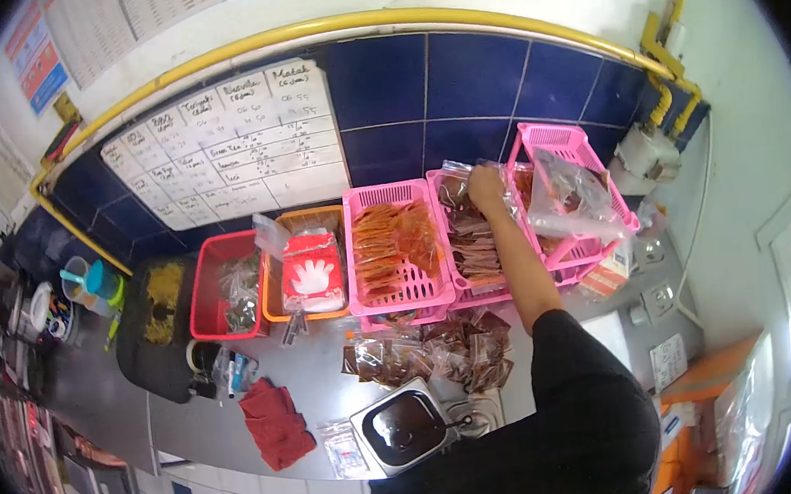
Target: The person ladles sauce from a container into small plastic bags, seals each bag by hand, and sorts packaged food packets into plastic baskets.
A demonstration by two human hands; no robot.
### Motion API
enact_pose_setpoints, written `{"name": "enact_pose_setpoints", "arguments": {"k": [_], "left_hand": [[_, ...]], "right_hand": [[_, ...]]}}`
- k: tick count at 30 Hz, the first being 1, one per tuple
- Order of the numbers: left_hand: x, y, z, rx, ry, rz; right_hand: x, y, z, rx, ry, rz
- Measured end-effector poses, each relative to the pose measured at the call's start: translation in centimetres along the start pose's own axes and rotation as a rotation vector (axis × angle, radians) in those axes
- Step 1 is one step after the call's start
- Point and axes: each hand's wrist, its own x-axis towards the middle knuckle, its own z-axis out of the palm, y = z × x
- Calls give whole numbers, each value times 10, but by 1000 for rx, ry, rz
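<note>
My right hand (pixel 487 189) reaches to the back of a pink basket (pixel 434 183) filled with rows of small clear sachets of dark brown sauce (pixel 474 249). Its fingers are closed on a sachet at the back, whose clear plastic edge shows beside them; the fingertips are hidden. My left hand is out of view. Left of this basket, another pink basket (pixel 355 293) holds orange sachets (pixel 386 248). More brown sachets (pixel 386 359) lie in a loose pile on the steel counter in front. Nearer me is a metal pan (pixel 402 425) with dark sauce in it.
Further left are an orange bin (pixel 318 218) with a red glove packet (pixel 313 271), a red bin (pixel 201 302) and a black tray (pixel 132 350). A red cloth (pixel 276 424) lies on the counter. A stacked pink basket (pixel 555 134) with plastic bags stands right of my forearm.
</note>
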Motion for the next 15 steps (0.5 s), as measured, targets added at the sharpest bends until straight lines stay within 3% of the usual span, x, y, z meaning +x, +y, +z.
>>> {"name": "enact_pose_setpoints", "arguments": {"k": [1,4,7,11,13,15], "left_hand": [[-6,-4,1,-9,13,-14],[-23,-17,3,-20,41,-65],[-37,-30,5,-25,64,-109],[-59,-53,10,-26,84,-183],[-70,-66,13,-21,91,-220],[-83,-79,16,-19,89,-264]], "right_hand": [[6,1,0,-16,-2,-21],[3,0,-6,43,406,-13],[0,-7,-34,36,538,-82],[-11,-6,-64,179,497,-209],[-8,0,-62,413,352,-368],[-9,-2,-54,442,254,-326]]}}
